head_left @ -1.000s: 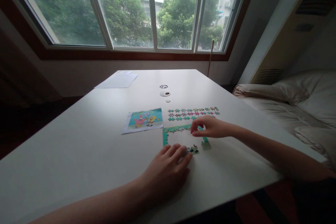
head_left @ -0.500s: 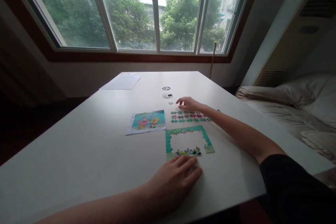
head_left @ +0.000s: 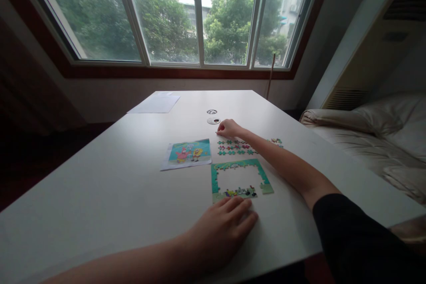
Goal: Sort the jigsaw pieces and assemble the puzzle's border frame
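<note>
My right hand point(head_left: 229, 128) is closed in a pinch on a small pale puzzle piece point(head_left: 216, 132), at the table's middle, just beyond rows of loose puzzle pieces point(head_left: 229, 147). The forearm hides part of those rows. Nearer to me lies a partly joined puzzle point(head_left: 214, 182), a green and teal border with a bare middle and a gap at its lower right. My left hand point(head_left: 228, 222) rests flat, fingers stretched out, at the puzzle's near edge. Left of the puzzle lies a printed cartoon picture point(head_left: 189, 151) on white paper.
Two small round items point(head_left: 213, 121) lie beyond my right hand. White paper sheets point(head_left: 155, 103) lie at the far left corner of the white table point(head_left: 100, 195). A padded pale seat point(head_left: 359, 128) stands to the right, and a window point(head_left: 173, 17) is behind the table.
My right hand has moved slightly left, and its fingers have closed on the pale puzzle piece that lay on the table. My left hand has stayed at the puzzle's near edge.
</note>
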A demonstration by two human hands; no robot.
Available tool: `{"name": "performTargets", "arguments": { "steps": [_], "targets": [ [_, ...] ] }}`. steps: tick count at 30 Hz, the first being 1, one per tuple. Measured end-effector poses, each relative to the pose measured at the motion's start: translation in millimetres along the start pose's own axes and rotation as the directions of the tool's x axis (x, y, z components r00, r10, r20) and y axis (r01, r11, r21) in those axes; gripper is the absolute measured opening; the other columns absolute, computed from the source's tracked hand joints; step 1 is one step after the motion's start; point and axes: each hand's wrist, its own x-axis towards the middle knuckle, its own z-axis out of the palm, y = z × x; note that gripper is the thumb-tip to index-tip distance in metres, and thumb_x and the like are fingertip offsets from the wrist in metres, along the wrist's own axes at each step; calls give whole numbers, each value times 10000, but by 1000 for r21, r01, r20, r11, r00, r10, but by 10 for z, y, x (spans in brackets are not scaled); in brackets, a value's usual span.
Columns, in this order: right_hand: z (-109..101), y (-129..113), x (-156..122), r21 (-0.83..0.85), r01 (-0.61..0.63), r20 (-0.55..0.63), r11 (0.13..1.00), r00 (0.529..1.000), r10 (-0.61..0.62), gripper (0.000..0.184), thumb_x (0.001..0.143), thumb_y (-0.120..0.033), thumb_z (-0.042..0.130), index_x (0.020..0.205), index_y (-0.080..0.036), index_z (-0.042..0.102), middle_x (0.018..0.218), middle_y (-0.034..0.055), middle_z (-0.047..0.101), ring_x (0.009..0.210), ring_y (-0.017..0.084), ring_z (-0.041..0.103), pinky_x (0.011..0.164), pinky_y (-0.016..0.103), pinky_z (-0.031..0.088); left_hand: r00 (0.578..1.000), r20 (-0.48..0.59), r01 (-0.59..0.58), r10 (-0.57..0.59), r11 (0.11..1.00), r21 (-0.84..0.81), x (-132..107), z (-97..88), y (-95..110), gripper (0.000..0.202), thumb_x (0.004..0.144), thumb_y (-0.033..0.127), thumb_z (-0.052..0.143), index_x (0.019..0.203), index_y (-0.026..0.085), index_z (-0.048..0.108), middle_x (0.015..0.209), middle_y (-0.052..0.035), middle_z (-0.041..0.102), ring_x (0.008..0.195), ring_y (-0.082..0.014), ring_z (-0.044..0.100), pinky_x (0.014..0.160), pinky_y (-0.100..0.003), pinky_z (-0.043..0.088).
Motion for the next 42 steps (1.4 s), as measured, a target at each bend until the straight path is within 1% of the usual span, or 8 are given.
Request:
{"name": "performTargets", "arguments": {
  "steps": [4, 8, 12, 16, 20, 25, 32, 42],
  "targets": [
    [-133, 11, -46, 46, -32, 101, 998, 995, 27, 164, 612, -254, 705, 732, -142, 696, 715, 34, 678, 608, 113, 569, 521, 189, 384, 1000, -7, -5, 5, 1000, 8, -9, 4, -5, 272, 916, 186, 336, 1144, 133, 474, 1204, -98, 507, 1044, -233, 477, 890, -360, 407],
    [-256, 46, -278, 101, -5, 77, 995, 997, -3, 171, 633, -229, 681, 770, -127, 670, 742, 34, 667, 627, 98, 559, 538, 183, 386, 1000, 8, -4, 3, 1000, 14, -20, 6, -19, 271, 917, 180, 336, 1148, 129, 470, 1202, -101, 504, 1063, -233, 465, 898, -360, 403],
    [-385, 125, -697, 188, 57, 63, 981, 996, -69, 237, 699, -313, 634, 847, -128, 638, 734, 27, 654, 628, 86, 562, 553, 179, 398, 1000, 23, -4, 4, 1000, 30, 4, 0, -13, 271, 918, 173, 338, 1155, 131, 462, 1229, -110, 483, 1079, -236, 458, 899, -372, 400],
    [-522, 206, -1176, 372, 144, 97, 917, 977, -192, 339, 691, -410, 636, 877, -126, 637, 705, 33, 643, 604, 96, 551, 535, 198, 390, 999, 50, -1, -1, 999, 39, 81, -23, 6, 279, 923, 182, 322, 1160, 132, 461, 1266, -126, 455, 1093, -249, 452, 914, -397, 384],
    [-569, 226, -1597, 435, 111, 103, 894, 980, -171, 342, 706, -428, 624, 863, -124, 636, 728, 41, 644, 633, 106, 544, 563, 216, 390, 998, 68, 13, -14, 1000, 19, 144, -25, 20, 275, 923, 194, 322, 1147, 139, 471, 1268, -125, 454, 1100, -252, 449, 920, -400, 378],
    [-515, 139, -1981, 438, 74, 177, 896, 970, -167, 303, 749, -422, 583, 846, -141, 639, 711, 26, 631, 617, 98, 514, 558, 213, 369, 996, 71, 46, -47, 999, 7, 152, 23, 30, 268, 906, 196, 361, 1148, 149, 468, 1265, -119, 455, 1111, -264, 437, 928, -426, 366],
    [-457, -20, -2182, 449, 75, 244, 890, 949, -202, 247, 734, -384, 608, 822, -157, 653, 707, 13, 616, 613, 96, 490, 551, 202, 368, 994, 78, 80, -78, 996, -29, 142, 57, 41, 284, 869, 167, 422, 1150, 160, 466, 1305, -126, 414, 1152, -272, 400, 942, -425, 357],
    [-430, -77, -2227, 400, 98, 216, 911, 956, -197, 170, 745, -306, 592, 812, -163, 655, 721, 14, 642, 619, 101, 519, 539, 197, 372, 991, 50, 126, -123, 990, -60, 138, 98, 50, 329, 822, 127, 456, 1147, 180, 471, 1290, -120, 431, 1164, -272, 399, 959, -429, 344]
  ]
}}
